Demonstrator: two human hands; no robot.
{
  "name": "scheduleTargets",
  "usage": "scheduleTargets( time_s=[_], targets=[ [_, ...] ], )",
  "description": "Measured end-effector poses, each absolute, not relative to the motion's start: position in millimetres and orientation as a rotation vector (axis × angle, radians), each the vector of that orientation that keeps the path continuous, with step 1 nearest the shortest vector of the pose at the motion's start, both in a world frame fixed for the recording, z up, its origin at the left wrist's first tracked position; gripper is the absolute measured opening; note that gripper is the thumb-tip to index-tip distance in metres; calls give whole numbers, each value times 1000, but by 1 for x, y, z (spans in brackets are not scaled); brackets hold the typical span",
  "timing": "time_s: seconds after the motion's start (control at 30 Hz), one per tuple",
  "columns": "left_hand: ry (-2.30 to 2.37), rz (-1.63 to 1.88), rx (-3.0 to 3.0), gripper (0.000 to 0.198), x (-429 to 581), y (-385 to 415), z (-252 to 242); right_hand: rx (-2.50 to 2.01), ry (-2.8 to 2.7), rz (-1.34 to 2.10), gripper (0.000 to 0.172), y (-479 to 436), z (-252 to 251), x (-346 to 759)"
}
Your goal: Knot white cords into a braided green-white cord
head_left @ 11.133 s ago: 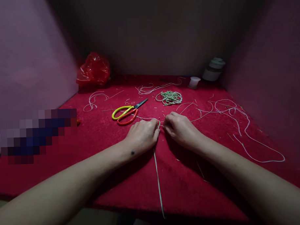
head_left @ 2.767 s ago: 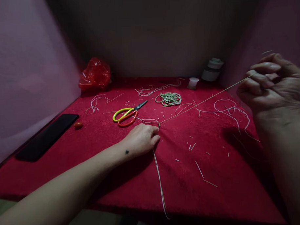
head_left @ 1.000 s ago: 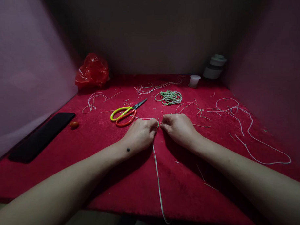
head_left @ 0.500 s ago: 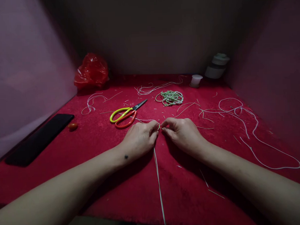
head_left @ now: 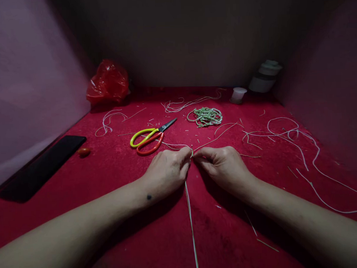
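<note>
My left hand [head_left: 171, 165] pinches thin pale cords [head_left: 191, 223] whose long strands run down toward the table's front edge. At its fingertips a small greenish knotted bit [head_left: 192, 152] sticks up between the two hands. My right hand [head_left: 223, 161] is closed in a pinch right beside it, fingertips at the knot and on a thin strand. What exactly lies between the right fingers is partly hidden. Scissors [head_left: 149, 139] with one yellow and one red handle lie just beyond my left hand. A coiled green-and-white braided cord [head_left: 206, 117] rests farther back.
Loose cords [head_left: 284, 134] spread over the red tabletop [head_left: 125, 214] at right. A black phone-like slab [head_left: 45, 166] and a small orange-red oval object [head_left: 84, 152] lie left. At the back stand a red plastic bag [head_left: 108, 83], a white spool [head_left: 238, 95] and a lidded jar [head_left: 264, 77].
My right fingertips have closed in on the knot at my left fingers. A strand now runs from there up and right. The view has shifted slightly.
</note>
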State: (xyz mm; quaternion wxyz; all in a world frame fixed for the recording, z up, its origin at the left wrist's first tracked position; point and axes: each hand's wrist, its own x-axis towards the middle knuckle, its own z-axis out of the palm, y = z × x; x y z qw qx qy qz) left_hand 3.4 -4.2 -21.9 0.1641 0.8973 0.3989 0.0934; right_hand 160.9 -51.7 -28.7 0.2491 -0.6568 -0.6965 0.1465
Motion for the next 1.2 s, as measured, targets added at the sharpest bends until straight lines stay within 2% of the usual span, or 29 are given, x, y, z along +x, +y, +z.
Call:
scheduleTargets(
  time_s=[1.2],
  targets=[
    [1119,246,2555,15,4,-5,-20,-1836,-1919,299,19,-49,-27,160]
  ],
)
